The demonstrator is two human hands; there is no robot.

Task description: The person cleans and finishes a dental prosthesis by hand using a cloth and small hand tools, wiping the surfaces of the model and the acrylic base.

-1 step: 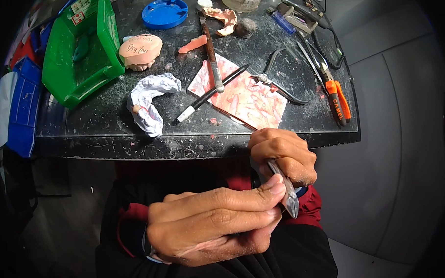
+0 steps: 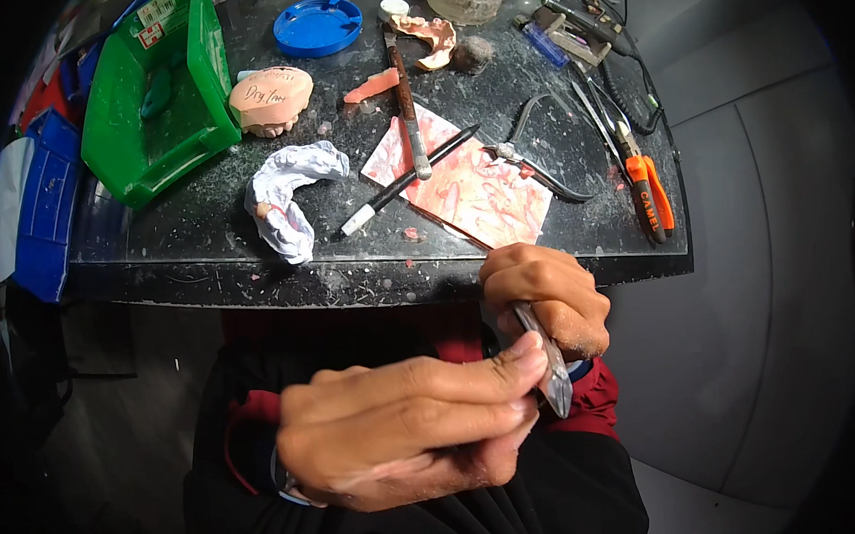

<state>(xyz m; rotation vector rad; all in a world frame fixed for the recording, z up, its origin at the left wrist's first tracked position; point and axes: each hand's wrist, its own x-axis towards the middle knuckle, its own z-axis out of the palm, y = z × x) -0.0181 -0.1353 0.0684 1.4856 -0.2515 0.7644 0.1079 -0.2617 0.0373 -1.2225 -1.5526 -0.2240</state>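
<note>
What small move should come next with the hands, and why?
Perhaps tilt the left hand slightly while the right hand holds the grey metal tool steady. The right fist is closed around the tool, and the left hand's pinched fingertips overlap its side near the tip, hiding whatever may lie between them; a slight tilt might show it.

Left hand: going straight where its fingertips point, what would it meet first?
Most likely the metal tool in the right hand; the left hand overlaps it in view, but depth is unclear.
</note>
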